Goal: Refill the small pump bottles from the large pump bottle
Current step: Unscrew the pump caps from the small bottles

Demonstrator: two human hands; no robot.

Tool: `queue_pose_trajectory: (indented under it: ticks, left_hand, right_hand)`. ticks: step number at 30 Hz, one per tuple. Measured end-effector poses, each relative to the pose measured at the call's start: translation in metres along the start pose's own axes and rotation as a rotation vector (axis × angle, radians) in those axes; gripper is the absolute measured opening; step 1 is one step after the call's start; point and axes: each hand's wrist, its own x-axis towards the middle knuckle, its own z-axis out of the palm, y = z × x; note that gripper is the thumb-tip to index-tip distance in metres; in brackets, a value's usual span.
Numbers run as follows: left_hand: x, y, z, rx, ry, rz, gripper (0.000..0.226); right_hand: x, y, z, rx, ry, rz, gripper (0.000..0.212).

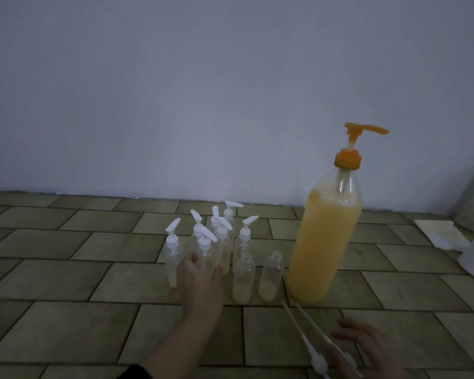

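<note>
Left hand (200, 283) is curled around a capped small pump bottle (207, 255); right hand (367, 348), fingers spread, rests by two removed pump heads (316, 343). Two uncapped bottles (257, 277) are barely filled; refilling is judged hardly begun.

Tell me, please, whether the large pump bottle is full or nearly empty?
Nearly full: the large pump bottle shows orange liquid up to its shoulder, below the orange pump.

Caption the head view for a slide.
Left hand grips a capped small pump bottle beside two uncapped ones; large orange pump bottle stands right.
</note>
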Motion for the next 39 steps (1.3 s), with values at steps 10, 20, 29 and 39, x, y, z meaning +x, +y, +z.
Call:
queue_pose_trajectory:
  ticks: [10, 20, 29, 39]
  left_hand:
    - [0.011, 0.005, -0.003, 0.169, -0.047, 0.115, 0.038]
    - [-0.025, 0.021, -0.063, -0.195, -0.356, 0.211, 0.05]
    - [-0.035, 0.034, -0.084, -0.569, -0.697, 0.066, 0.037]
    - [-0.035, 0.04, -0.084, -0.611, -0.718, 0.081, 0.043]
  right_hand:
    - [0.023, -0.024, 0.025, -0.002, -0.015, -0.164, 0.012]
    - [0.083, -0.119, 0.065, 0.274, -0.304, 0.259, 0.024]
    - [0.114, -0.134, 0.059, 0.437, -0.567, 0.382, 0.026]
    - [0.114, -0.13, 0.043, 0.642, -0.386, 0.432, 0.093]
